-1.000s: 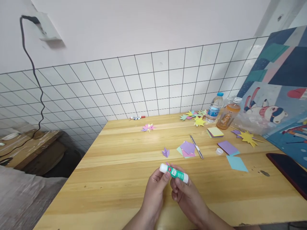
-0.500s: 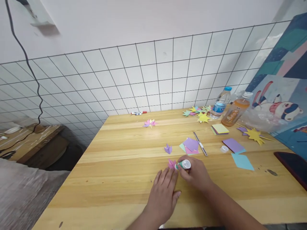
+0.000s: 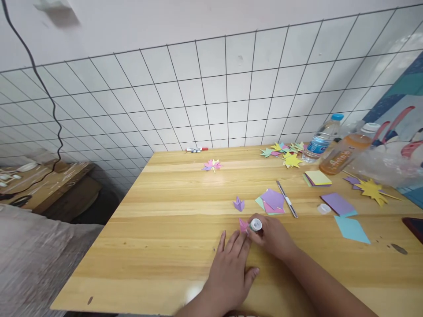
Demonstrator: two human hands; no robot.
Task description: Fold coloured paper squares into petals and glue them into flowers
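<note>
My right hand [image 3: 272,237] grips a glue stick [image 3: 255,225] and holds it against a small folded pink paper piece [image 3: 243,225]. Flat on the table with fingers spread, my left hand [image 3: 229,264] touches the near edge of that pink piece with its fingertips. Just beyond lies a purple folded paper piece [image 3: 239,204]. To its right sit loose purple, pink and green paper squares [image 3: 273,200] and a slim craft knife [image 3: 287,199]. The white glue cap [image 3: 324,208] rests farther right. The glue stick's lower end is hidden by my fingers.
Against the wall are markers [image 3: 197,149], a multicoloured paper star [image 3: 212,165], a pile of paper stars [image 3: 291,159], a water bottle [image 3: 322,140] and an orange drink bottle [image 3: 346,149]. Paper pads [image 3: 317,178], a blue sheet [image 3: 352,229] and a dark phone-like object [image 3: 413,227] lie right.
The glue stick has tipped more upright and shifted over the pink paper in my right hand. My left hand keeps its flat hold. The whole view has swung slightly left.
</note>
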